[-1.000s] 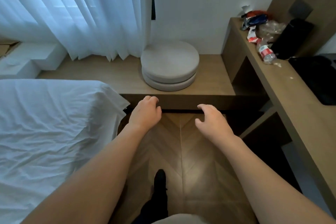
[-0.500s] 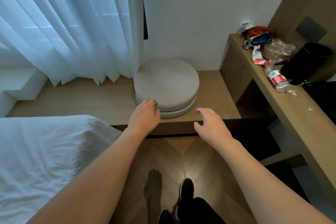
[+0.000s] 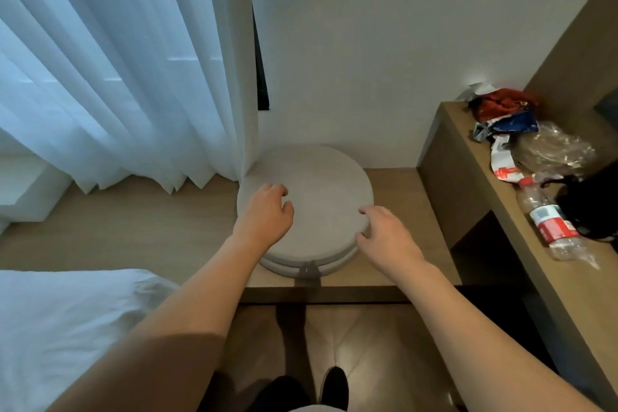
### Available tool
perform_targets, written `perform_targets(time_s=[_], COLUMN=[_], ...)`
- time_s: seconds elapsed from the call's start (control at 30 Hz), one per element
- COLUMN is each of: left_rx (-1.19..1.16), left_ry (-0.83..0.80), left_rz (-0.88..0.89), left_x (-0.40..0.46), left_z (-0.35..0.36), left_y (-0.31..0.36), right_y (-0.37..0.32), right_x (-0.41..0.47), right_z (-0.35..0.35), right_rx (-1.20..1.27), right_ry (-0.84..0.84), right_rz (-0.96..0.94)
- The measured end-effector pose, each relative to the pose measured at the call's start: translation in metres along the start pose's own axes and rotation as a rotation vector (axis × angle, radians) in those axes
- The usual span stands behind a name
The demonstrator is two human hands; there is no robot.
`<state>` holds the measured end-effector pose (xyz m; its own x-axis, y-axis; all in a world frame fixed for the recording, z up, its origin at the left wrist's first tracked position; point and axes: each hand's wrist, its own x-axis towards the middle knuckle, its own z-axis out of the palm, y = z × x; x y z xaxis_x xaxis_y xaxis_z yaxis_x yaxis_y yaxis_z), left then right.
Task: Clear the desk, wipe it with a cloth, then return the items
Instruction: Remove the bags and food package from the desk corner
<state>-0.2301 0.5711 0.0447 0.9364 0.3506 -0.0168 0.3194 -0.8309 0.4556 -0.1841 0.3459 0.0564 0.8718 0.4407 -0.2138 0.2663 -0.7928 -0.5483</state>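
We found both hands over the stack of two round cushions point(image 3: 314, 191) on the low window ledge point(image 3: 133, 227). The left hand point(image 3: 264, 214) lay above the stack's left part, its fingers loosely curled and holding nothing. The right hand point(image 3: 384, 237) hovered at the stack's right front edge, fingers spread and relaxed, thumb apart, also holding nothing; we could not tell whether either hand touched the fabric.

The bench point(image 3: 468, 157) stood well to the right of the right hand, along the wall. On it lay a clear plastic bottle point(image 3: 551, 227) on its side with a red label and red cap, a crumpled clear plastic bag point(image 3: 555, 150), a red and white wrapper point(image 3: 503, 164), a blue packet point(image 3: 511, 122), a red packet point(image 3: 501, 104) and, at the frame's edge, a black object point(image 3: 595, 204) that we could not identify.

The cushions were flat discs of pale grey, matt fabric, with a small tab at the front seam. The bench and ledge were of light brown wood-grain board with square edges. A sheer white curtain point(image 3: 117, 60) hung in soft folds at the left, and a white bed point(image 3: 67, 328) with wrinkled linen filled the lower left. The floor point(image 3: 351, 338) showed glossy herringbone wood.

Compared with half a second earlier, the cushions and bench appeared nearer and larger, the hands had advanced from the stack's front rim to above its top, and less of the bed showed.
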Motion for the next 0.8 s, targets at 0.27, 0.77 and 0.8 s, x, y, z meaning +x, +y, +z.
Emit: perform_targets(time_s=[0.27,0.77,0.8], left_rx=[0.009,0.020,0.022], left_ry=[-0.072,-0.226,-0.237], left_rz=[0.007,0.098,0.104], left_x=[0.081,0.203,0.205], left_z=[0.008,0.026,0.028], left_y=[-0.002,-0.002,0.000], right_y=[-0.001,-0.007,-0.004], right_x=[0.075,0.169,0.170], right_z=[-0.009,-0.025,-0.026], right_rx=[0.004,0.034,0.039], right_ry=[0.002,0.072,0.073], right_rz=[0.030,0.176,0.192])
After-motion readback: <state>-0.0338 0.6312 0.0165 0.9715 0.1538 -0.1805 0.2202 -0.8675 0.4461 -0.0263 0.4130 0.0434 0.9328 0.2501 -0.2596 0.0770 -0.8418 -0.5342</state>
